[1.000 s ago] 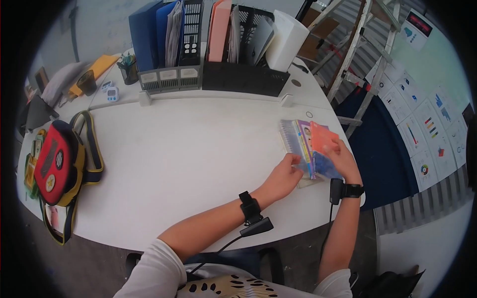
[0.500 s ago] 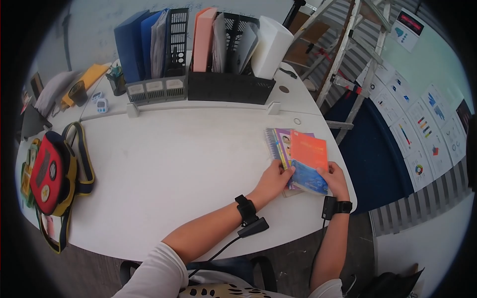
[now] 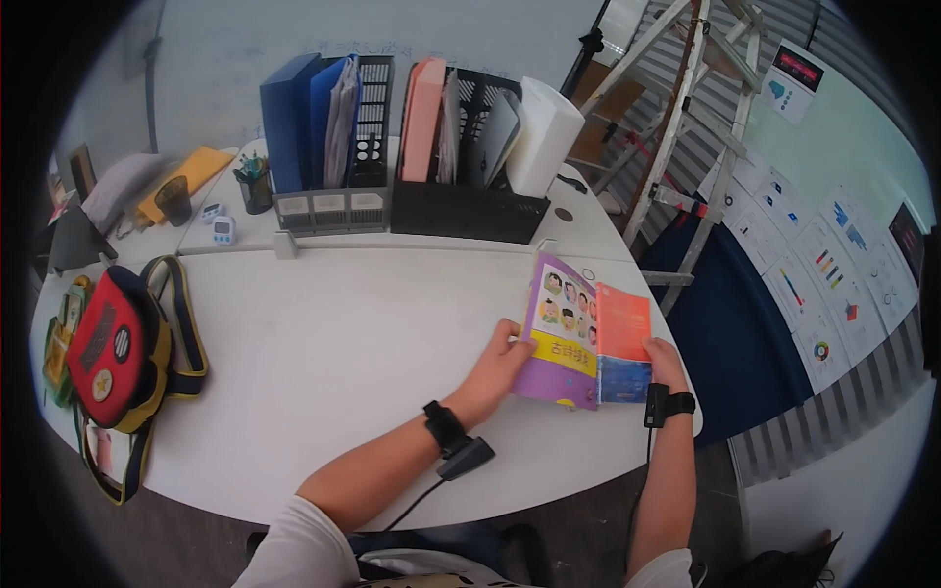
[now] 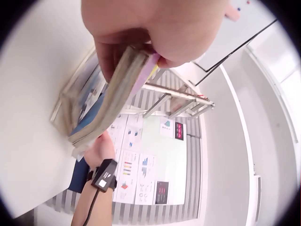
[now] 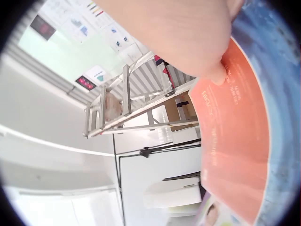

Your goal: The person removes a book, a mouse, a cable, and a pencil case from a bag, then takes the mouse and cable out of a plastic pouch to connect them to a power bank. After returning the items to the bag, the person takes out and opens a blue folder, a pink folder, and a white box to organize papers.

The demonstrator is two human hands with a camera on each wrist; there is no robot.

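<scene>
Two-handed hold over white table [image 3: 343, 333], right end | left hand [image 3: 498, 370] pinches purple-and-yellow illustrated paperback [image 3: 561, 338] by its left edge | right hand [image 3: 667, 365] grips orange-and-blue paperback [image 3: 623, 328], beside it, by its right edge

The yellow band [image 3: 549, 349] on the purple book [image 3: 570, 389] bears Chinese characters, the first two reading "古诗"; the rest are unclear. Pale print on the orange-and-blue book [image 3: 623, 328], handwriting on the whiteboard [image 3: 221, 59] and print on the wall sheets [image 3: 848, 230] are too blurred to read.
</scene>
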